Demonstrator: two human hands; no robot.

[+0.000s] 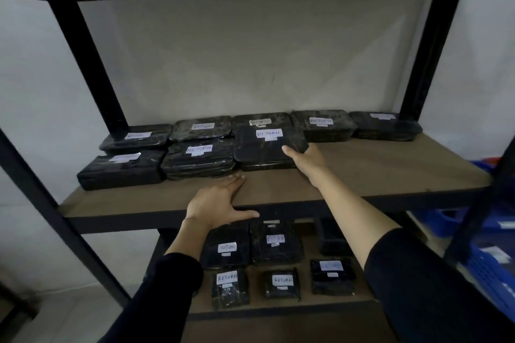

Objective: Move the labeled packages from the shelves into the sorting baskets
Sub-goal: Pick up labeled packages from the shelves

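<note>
A: Nearest?
B: Lower shelf, holding several black packs; three labels reading RETURN, others blurred.

A: Hands?
B: Left hand flat and relaxed on the upper shelf front edge, fingers straight, thumb out, grasping nothing. Right hand gripping the near right corner of a pack labelled RETURN, tilted up off the pack beneath.

A: Around it?
B: Just left, a stacked pair, also RETURN. Further left, two more stacks, labels unreadable.

A: Behind?
B: Back row of packs along the wall, blocked by the front ones.

A: Baskets?
B: Blue basket at far right, partly hidden by the black post; contents unclear.
</note>
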